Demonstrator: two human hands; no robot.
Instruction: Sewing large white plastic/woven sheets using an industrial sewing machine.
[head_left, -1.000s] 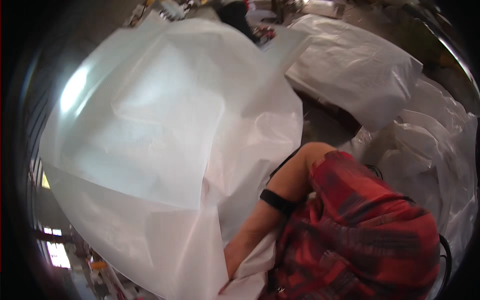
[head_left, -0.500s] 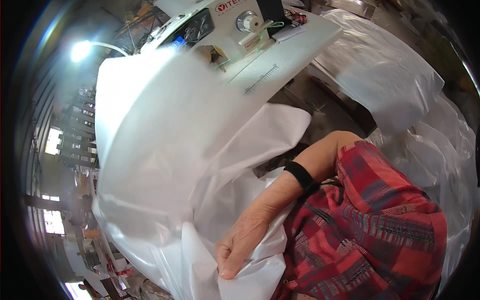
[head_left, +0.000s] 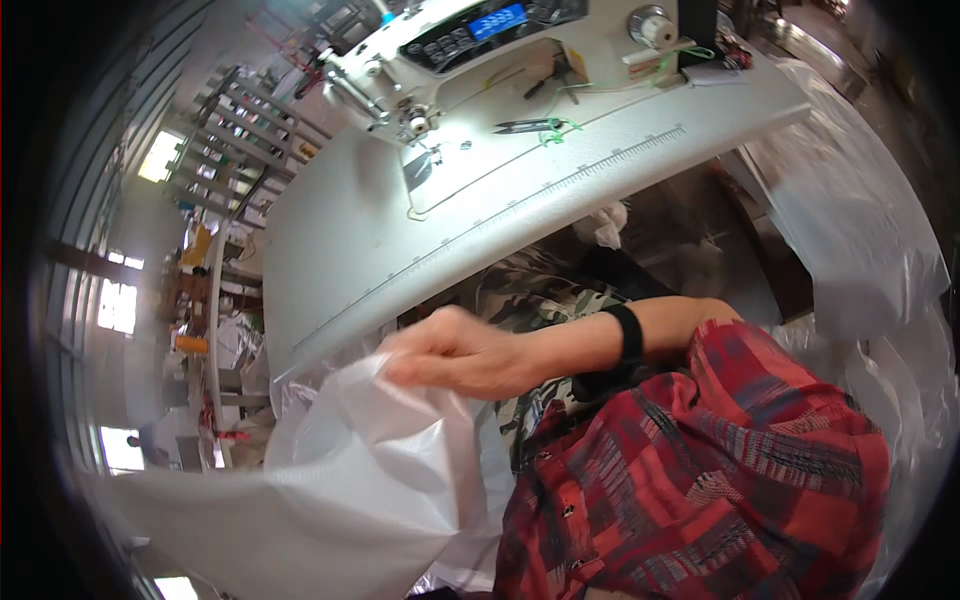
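My right hand (head_left: 450,355), slightly smeared by motion, is closed on the edge of a large white plastic sheet (head_left: 370,480). It is just in front of the near edge of a sewing machine table (head_left: 350,240). The sheet drapes down and to the left from my fingers, in soft folds, over my lap and out past the left. My left hand is not in view. Beyond the table's ruler markings, the white sewing machine (head_left: 460,60) stands with its needle area lit and its blue display on.
Small thread snips (head_left: 530,126) with green thread lie on the table beneath the machine arm. More translucent plastic sheeting (head_left: 850,200) hangs at the right. A slatted metal rack (head_left: 240,140) stands at the far left. My legs in camouflage trousers (head_left: 530,300) are under the table edge.
The white sheet has come off the table, down and to the left, uncovering the machine bed and snips. My right hand has risen from my lap toward the table edge. The view has shifted.
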